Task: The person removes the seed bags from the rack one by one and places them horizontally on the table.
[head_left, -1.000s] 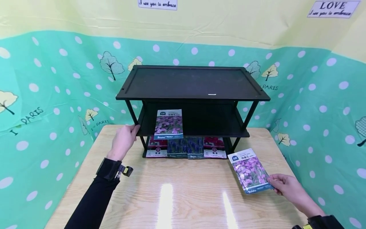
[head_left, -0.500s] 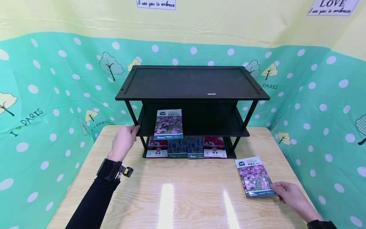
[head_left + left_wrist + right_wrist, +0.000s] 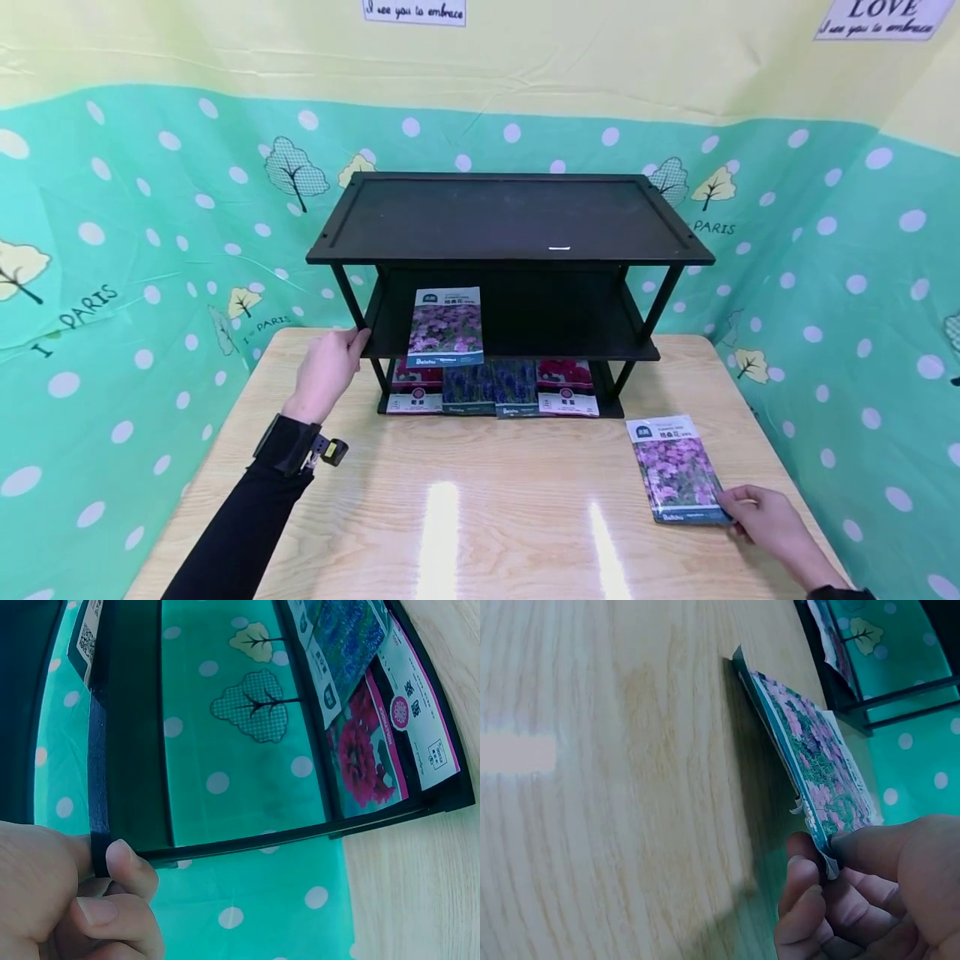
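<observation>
My left hand [image 3: 327, 375] grips the front left corner of the middle tier of a black shelf rack [image 3: 510, 218]. In the left wrist view, its thumb and curled fingers [image 3: 124, 919] close round the tier's edge. At the right of the table, my right hand [image 3: 767, 521] pinches the lower right corner of a seed packet [image 3: 677, 471] with pink flowers. More than one layer shows along the packet's edge in the right wrist view, where it slants over the wood. A similar purple-flowered packet [image 3: 446, 327] lies on the middle tier's left part, its lower end jutting past the front edge.
Red-flowered packets [image 3: 567, 387] and blue-flowered packets [image 3: 468, 387] lie side by side on the bottom tier, partly hidden by the tier above. The rack stands at the back of a wooden table [image 3: 517, 500]. Behind it hangs a green dotted cloth [image 3: 150, 250].
My right hand has moved right and closer to me with the pink-flowered seed packet, which has turned more upright in the head view. My left hand stays on the rack's corner.
</observation>
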A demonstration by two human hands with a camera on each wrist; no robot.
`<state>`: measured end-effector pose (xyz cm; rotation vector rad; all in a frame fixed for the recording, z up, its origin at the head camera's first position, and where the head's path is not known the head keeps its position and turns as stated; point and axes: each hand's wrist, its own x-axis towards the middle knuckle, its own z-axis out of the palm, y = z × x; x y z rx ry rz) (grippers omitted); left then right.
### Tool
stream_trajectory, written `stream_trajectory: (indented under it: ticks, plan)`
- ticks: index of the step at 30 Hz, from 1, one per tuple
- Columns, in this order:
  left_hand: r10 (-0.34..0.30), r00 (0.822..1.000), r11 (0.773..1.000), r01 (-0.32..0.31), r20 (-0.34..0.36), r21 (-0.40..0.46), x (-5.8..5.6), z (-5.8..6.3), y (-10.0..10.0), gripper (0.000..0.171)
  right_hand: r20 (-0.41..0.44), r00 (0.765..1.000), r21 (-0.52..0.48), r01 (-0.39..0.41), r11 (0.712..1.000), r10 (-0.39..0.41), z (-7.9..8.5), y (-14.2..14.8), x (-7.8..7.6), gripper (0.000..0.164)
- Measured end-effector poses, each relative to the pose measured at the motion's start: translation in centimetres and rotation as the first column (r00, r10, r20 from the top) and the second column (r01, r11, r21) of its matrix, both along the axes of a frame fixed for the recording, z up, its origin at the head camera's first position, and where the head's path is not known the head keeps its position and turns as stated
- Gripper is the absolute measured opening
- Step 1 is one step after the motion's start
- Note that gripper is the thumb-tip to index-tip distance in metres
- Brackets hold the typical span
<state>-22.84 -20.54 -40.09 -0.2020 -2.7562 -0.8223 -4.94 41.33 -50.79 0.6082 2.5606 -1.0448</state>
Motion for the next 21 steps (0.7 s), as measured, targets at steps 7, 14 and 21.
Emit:
stream_trajectory:
  ticks: [7,14,21]
  plan:
    - [-0.001,1.000,1.000,0.001,0.000,-0.004,-0.04,0.27,0.18,0.044,-0.037,0.998,0.108,-0.047,0.993,0.051,-0.15,0.27,0.15,0.045]
    - [-0.008,1.000,1.000,0.008,0.005,-0.009,-0.22,0.31,0.44,0.045,-0.053,0.996,0.193,-0.056,0.980,0.067,-0.17,0.41,0.59,0.042]
    - [-0.008,1.000,1.000,0.008,0.017,0.002,-0.47,0.29,0.48,0.045,-0.055,0.997,0.194,-0.045,0.980,0.057,-0.35,0.67,0.68,0.037]
